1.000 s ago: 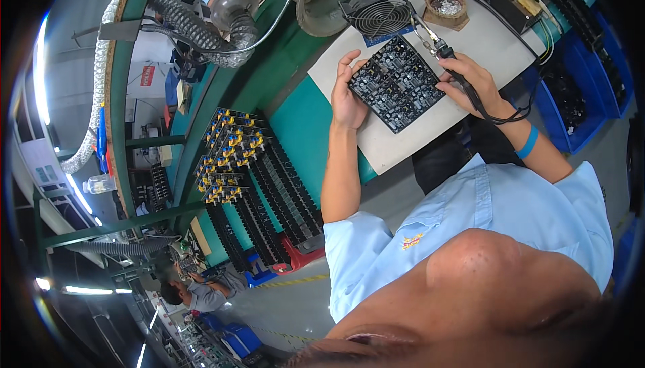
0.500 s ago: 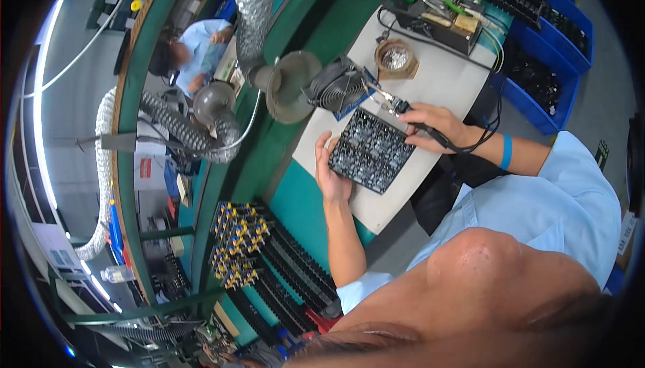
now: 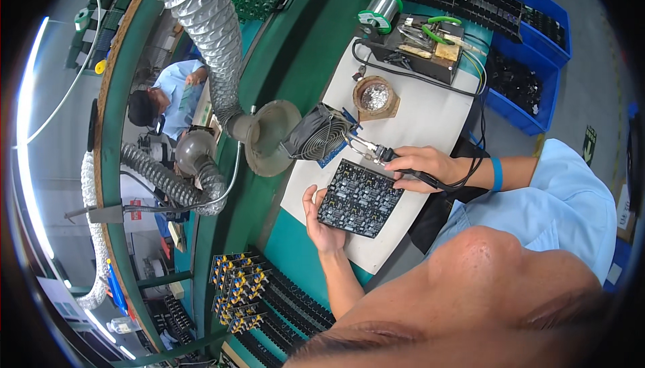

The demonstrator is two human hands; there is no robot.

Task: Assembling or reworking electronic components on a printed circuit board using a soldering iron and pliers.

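A dark circuit board panel [image 3: 361, 198] lies tilted on the white work mat [image 3: 430, 126]. My left hand [image 3: 319, 220] grips its lower left edge and holds it up. My right hand [image 3: 420, 166] is closed around a soldering iron [image 3: 376, 153], whose tip points at the board's upper edge. A black cable runs from the iron past my wrist, which wears a blue band [image 3: 496, 174].
A small fan [image 3: 322, 133] and a fume hood on a silver duct [image 3: 272, 136] stand just behind the board. A tip-cleaner pot [image 3: 375, 97], solder spool [image 3: 380, 10] and soldering station [image 3: 420, 49] sit further back. Blue bins [image 3: 531, 92] lie right; racks of boards [image 3: 252, 294] lower left. Another person [image 3: 168, 99] works beyond.
The view has swung, so the bench now sits more central. My left hand stays on the board's edge and my right hand keeps the iron at the board's top.
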